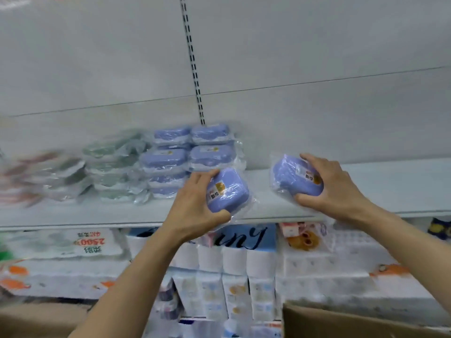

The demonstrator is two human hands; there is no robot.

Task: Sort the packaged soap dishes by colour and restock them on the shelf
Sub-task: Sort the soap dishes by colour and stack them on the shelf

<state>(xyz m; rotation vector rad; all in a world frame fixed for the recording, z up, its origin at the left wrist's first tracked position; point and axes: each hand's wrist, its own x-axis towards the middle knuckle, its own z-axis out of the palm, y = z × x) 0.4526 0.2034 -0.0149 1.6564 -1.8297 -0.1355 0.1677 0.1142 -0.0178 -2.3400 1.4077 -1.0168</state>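
Gripping blue soap dish (228, 191), left hand (195, 203) nearest blue stack (188, 157) just behind; right hand (327, 184) fingers curled round second blue dish (296, 175), farther along shelf front edge (366, 211)

Blurred leftmost packaged stacks (36, 176)

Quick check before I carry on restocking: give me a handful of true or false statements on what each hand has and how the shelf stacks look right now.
1. Both hands hold blue packaged soap dishes. True: the left hand grips one, the right hand grips another.
2. The blue stack stands right of the green stack. True.
3. The right hand's dish already lies inside the blue stack. False: it is held apart, to the stack's right, over the shelf.
4. The shelf below holds soap dishes. False: it holds toilet paper packs.
5. The left hand is empty. False: it grips a dish.
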